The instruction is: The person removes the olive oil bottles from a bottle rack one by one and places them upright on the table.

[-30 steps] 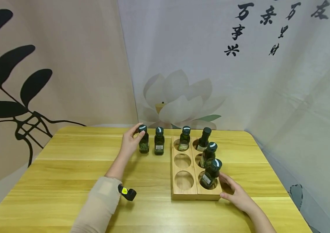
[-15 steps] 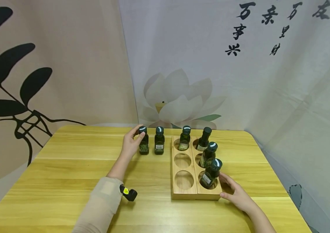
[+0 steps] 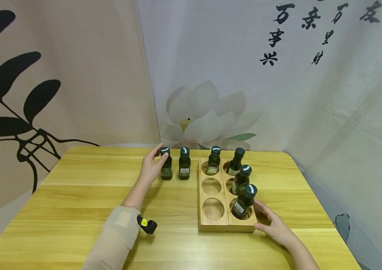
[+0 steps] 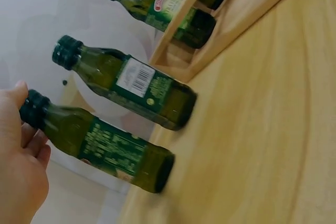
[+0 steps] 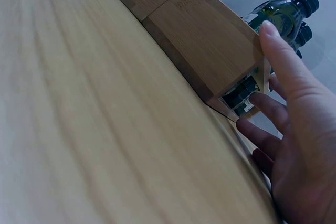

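My left hand pinches the dark cap of a small green glass bottle standing upright toward the back of the table. Its printed green label faces out in the left wrist view. A matching bottle with a white barcode sticker stands just to its right. Farther right is a two-column wooden rack. Loosely bent fingers of my right hand rest along the rack's right side, the thumb at its front corner. In the right wrist view the thumb tip lies by the rack's top edge.
One bottle sits in the rack's back left hole. Three more fill the right column, the front one beside my right hand. Round holes show in the left column. A printed cloth hangs behind the table.
The bottle in my left hand has shifted very slightly toward me, its base now about level with its neighbour's. My right hand and the rack have stayed put.
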Demonstrator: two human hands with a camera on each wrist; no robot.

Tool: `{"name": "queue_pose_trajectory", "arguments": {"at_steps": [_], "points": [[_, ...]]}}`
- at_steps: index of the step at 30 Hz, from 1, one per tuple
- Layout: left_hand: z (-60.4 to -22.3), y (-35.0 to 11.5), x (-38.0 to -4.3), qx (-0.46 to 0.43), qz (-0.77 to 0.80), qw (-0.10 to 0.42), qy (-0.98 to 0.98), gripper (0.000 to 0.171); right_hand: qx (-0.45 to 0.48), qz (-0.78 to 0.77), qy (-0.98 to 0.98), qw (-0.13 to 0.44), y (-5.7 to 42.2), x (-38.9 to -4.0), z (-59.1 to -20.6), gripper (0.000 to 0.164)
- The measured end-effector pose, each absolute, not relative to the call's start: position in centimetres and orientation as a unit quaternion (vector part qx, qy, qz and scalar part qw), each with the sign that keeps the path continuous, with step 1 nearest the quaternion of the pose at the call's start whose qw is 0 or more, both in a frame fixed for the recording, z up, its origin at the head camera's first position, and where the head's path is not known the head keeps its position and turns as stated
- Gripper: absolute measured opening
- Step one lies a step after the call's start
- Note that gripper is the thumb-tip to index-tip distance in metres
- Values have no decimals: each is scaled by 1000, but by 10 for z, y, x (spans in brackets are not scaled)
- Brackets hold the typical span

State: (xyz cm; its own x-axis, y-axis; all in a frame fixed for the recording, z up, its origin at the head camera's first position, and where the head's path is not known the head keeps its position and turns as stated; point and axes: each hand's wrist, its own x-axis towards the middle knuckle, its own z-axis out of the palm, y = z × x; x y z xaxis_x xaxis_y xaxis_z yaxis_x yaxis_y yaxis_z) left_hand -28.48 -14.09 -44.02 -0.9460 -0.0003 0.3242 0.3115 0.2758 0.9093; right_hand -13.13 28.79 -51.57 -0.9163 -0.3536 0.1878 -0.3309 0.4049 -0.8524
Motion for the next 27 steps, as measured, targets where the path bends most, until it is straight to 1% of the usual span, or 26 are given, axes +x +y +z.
{"name": "queue_pose_trajectory", "arguments": {"at_steps": [7, 15, 21, 27], "points": [[-420, -135, -284, -137, -577, 180, -784, 52, -200, -502, 841, 11, 288, -130, -516, 70], [-389, -112, -269, -185, -601, 204, -750, 51, -202, -503, 840, 14, 288, -130, -516, 70], [-378, -84, -261, -216, -615, 194, -733, 53, -188, -507, 841, 22, 287, -130, -515, 70], [-376, -57, -256, -246, -626, 179, -718, 52, -191, -501, 844, 17, 288, -131, -516, 71]]}}
